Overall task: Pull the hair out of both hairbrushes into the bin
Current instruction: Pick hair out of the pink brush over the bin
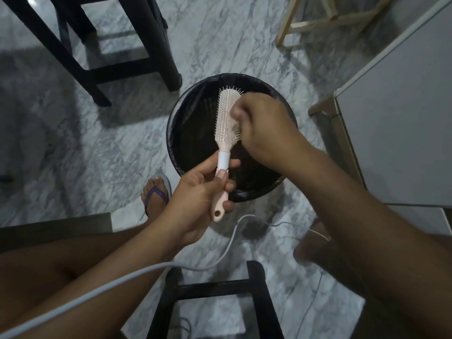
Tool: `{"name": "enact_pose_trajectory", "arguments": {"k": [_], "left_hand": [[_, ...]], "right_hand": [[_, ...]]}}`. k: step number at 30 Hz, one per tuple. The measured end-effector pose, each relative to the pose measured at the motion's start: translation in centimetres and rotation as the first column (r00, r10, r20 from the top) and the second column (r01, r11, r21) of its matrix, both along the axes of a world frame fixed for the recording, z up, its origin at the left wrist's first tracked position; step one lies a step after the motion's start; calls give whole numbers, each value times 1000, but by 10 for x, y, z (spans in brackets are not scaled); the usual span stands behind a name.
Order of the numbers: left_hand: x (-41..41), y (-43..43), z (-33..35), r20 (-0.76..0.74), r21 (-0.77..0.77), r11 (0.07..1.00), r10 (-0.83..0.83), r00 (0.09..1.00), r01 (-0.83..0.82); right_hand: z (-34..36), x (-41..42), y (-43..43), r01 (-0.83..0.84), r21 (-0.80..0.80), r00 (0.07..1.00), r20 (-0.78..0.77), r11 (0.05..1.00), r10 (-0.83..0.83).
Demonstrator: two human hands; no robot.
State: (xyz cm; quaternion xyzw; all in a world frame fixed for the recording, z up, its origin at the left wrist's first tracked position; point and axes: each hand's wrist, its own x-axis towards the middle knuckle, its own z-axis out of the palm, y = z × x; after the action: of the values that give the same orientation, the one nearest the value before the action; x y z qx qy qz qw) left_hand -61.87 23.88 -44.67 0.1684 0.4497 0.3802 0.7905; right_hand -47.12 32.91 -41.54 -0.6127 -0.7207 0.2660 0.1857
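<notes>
I see the left hand (pixel 195 192) with fingers clenched around the handle of the pink hairbrush (pixel 226 126), holding it above the black-lined bin (pixel 186 113). The right hand (pixel 264 126) presses on the bristles; its fingers are blurred, so I cannot tell their grip.

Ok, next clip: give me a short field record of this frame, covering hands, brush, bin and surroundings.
left hand: gripping the brush handle
right hand: fingers at the bristles, blurred
hairbrush: pink, bristles up, held over the bin
bin: black liner, on marble floor
second brush: not in view
nearby: dark stool, grey cable
</notes>
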Motion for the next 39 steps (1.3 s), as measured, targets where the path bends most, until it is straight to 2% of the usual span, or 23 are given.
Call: {"name": "enact_pose_trajectory", "arguments": {"k": [2, 5, 9, 16, 18, 22, 25, 27, 30, 31, 35, 39], "left_hand": [[-1, -1, 0, 1, 2, 1000, 5, 1000, -5], [-1, 0, 1, -2, 15, 1000, 10, 1000, -10], [-1, 1, 2, -15, 24, 1000, 3, 1000, -2], [-6, 0, 3, -164, 90, 994, -51, 985, 66], [-7, 2, 2, -180, 93, 993, -48, 982, 66], [-6, 3, 5, -89, 71, 997, -21, 996, 27], [-4, 6, 9, -38, 98, 995, -13, 999, 16], [-4, 9, 10, -27, 121, 993, -13, 1000, 16], [-4, 9, 11, -8, 89, 996, 9, 1000, -8], [-3, 8, 10, -16, 83, 997, 7, 1000, -6], [-2, 6, 8, -17, 75, 997, -9, 1000, 10], [-1, 5, 9, -12, 50, 999, 4, 1000, -4]], "right_hand": [[11, 10, 9, 67, -9, 995, -76, 998, -67], [22, 19, 13, -46, -8, 996, 70, 999, 47], [19, 11, 7, -142, -86, 980, 131, 986, 152], [19, 3, 1, -121, -42, 938, 324, 992, 128], [15, 0, -3, -108, -17, 936, 335, 994, 107], [10, -1, -2, -33, -3, 987, 158, 999, 34], [17, 7, 5, 74, -161, 994, -71, 984, -86], [20, 8, 6, 132, -248, 961, -207, 960, -186], [26, 7, 9, 235, -297, 851, -397, 925, -344], [27, 9, 12, 245, -273, 857, -387, 930, -339], [23, 12, 16, 145, -66, 977, -148, 987, -154], [20, 5, 10, -54, -17, 996, 69, 998, 55]]}}
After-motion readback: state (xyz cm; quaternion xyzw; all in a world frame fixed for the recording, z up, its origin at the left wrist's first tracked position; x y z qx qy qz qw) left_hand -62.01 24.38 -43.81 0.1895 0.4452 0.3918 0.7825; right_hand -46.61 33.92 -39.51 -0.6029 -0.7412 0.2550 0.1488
